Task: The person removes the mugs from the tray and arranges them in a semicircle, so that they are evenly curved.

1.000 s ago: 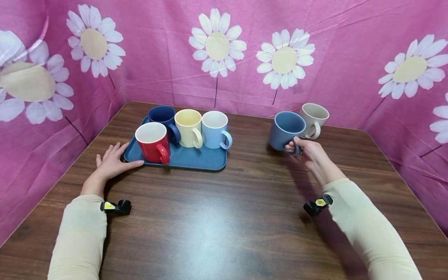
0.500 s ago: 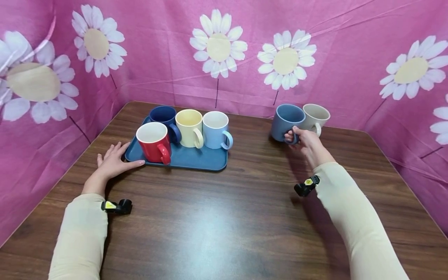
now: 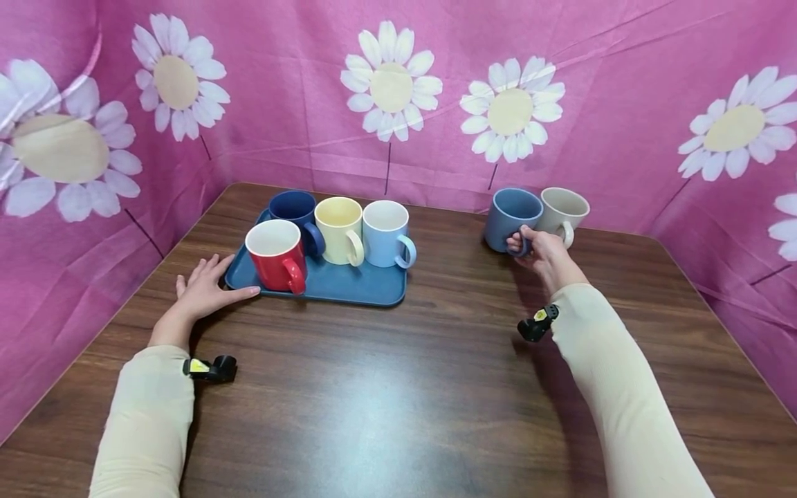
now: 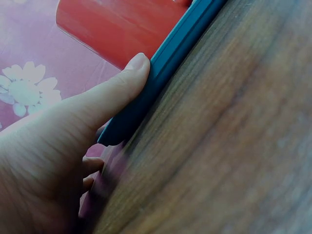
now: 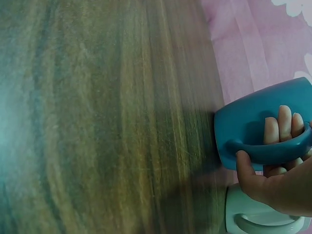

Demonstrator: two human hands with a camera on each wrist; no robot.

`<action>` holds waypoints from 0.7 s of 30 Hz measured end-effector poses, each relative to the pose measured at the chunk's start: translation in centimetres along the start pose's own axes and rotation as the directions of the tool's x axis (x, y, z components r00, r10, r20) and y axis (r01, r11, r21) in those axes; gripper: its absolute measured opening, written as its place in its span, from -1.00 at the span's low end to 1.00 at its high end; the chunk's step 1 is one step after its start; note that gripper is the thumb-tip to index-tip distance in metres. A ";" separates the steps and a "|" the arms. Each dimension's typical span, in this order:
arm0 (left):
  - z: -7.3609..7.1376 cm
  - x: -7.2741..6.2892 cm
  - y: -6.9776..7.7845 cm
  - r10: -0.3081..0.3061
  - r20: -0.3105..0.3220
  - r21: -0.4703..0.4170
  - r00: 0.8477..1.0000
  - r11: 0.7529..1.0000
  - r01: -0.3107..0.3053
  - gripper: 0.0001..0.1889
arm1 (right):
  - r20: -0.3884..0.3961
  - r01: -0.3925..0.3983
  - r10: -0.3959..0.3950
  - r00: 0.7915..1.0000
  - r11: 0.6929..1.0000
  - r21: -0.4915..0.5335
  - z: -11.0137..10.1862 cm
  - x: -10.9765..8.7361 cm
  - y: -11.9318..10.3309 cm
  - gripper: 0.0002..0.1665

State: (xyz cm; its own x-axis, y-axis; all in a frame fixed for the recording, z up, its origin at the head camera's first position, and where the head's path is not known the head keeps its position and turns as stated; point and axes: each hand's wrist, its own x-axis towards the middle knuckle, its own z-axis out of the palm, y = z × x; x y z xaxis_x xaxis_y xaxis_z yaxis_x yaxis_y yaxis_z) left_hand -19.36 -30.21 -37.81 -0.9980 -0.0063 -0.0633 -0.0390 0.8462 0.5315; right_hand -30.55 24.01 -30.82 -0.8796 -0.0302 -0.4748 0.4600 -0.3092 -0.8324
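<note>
My right hand [image 3: 544,257] holds a grey-blue mug [image 3: 506,220] by its handle, with fingers curled through the loop in the right wrist view. That mug [image 5: 263,117] is upright at the back right, close beside a beige mug [image 3: 565,200]. My left hand [image 3: 205,289] rests at the front-left corner of a blue tray [image 3: 367,287], fingers spread; its thumb [image 4: 117,87] lies along the tray's rim in the left wrist view. Upright on the tray are a red mug [image 3: 274,259], a navy mug [image 3: 291,207], a pale yellow mug [image 3: 336,238] and a light blue mug [image 3: 381,238].
The brown wooden table [image 3: 373,387] stretches from the tray to the right-hand mugs and toward the front. A pink cloth [image 3: 280,90] printed with white daisies hangs along the back and sides.
My right hand has moved the grey-blue mug slightly back, so it stands level with the beige mug. My left hand has stayed at the tray's corner.
</note>
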 end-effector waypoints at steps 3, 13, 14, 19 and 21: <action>0.1 0.1 -0.1 0.000 0.002 0.000 1.000 1.000 0.000 0.00 | -0.019 0.001 -0.001 1.000 1.000 0.000 -0.1 0.3 0.0 -0.52; -0.1 0.0 0.2 -0.003 0.003 0.006 1.000 1.000 0.003 -0.01 | -0.055 0.004 -0.003 0.999 1.000 0.013 0.1 0.6 -0.2 -0.53; -0.2 0.0 0.2 -0.004 0.003 0.006 1.000 1.000 0.004 -0.01 | -0.049 0.005 -0.004 0.999 1.000 0.014 0.0 0.6 -0.3 -0.53; -0.2 0.0 0.3 -0.006 0.011 0.008 1.000 1.000 0.006 -0.01 | -0.051 0.000 0.001 0.999 1.000 0.020 0.0 0.6 -0.4 -0.53; -0.2 0.0 0.2 -0.008 0.018 0.006 1.000 1.000 0.008 0.00 | -0.060 -0.006 0.007 0.998 1.000 0.021 0.1 0.6 -0.3 -0.53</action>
State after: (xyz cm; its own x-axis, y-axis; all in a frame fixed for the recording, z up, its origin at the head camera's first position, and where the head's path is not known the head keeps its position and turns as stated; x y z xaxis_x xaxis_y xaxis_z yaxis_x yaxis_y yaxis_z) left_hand -19.36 -30.08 -37.54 -0.9965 -0.0034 -0.0832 -0.0469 0.8490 0.5263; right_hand -31.21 24.02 -30.79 -0.8673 0.0248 -0.4971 0.4625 -0.3292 -0.8233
